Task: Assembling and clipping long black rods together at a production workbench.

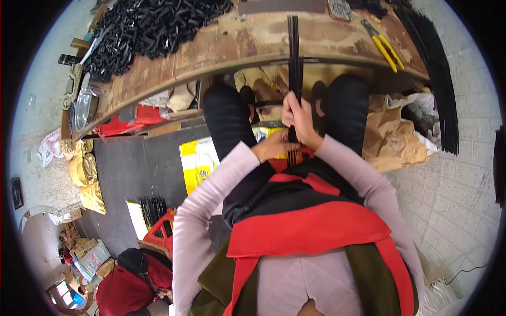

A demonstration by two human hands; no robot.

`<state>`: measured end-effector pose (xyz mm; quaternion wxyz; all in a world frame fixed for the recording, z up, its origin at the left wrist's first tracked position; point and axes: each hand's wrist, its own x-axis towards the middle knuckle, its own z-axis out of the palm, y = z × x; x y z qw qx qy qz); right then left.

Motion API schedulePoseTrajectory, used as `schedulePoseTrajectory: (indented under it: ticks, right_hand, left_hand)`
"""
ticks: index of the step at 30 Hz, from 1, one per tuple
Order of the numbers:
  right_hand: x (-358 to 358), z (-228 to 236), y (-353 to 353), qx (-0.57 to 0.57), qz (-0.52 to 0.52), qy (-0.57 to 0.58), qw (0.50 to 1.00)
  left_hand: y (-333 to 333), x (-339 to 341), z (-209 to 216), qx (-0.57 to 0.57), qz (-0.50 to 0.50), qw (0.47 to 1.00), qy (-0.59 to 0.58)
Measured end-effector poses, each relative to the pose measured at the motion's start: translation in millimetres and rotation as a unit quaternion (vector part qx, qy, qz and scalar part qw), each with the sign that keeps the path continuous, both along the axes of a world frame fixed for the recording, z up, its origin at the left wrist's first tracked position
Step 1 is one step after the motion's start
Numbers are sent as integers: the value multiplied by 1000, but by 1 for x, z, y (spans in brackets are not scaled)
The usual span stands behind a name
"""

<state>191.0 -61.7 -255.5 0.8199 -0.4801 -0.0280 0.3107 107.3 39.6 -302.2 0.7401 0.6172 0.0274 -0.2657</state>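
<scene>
Between my knees a bundle of long, thin black strips stands out away from me, its far end over the wooden workbench. My right hand is closed around the bundle just short of the bench's front edge. Nearer to my lap, my left hand grips the lower part of the same strips, fingers and thumb against them. The near ends of the strips come down by my red and black apron.
The workbench carries a heap of small black pieces, yellow-handled pliers and clear safety goggles. More long black strips hang over its right end. Brown paper lies at my right, a yellow-and-white sack at my left.
</scene>
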Motion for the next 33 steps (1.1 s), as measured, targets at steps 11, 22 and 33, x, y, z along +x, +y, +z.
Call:
schedulePoseTrajectory:
  ticks: [11,22,33]
  right_hand:
    - [44,58,6,9,54,-69,996]
    - [44,48,15,-13,51,-94,994]
    - [51,35,11,1,-12,-84,996]
  left_hand:
    - [84,32,120,391,15,904,-174]
    - [222,274,192,753,205,496,-381]
    - [228,261,227,672,233,595,-375]
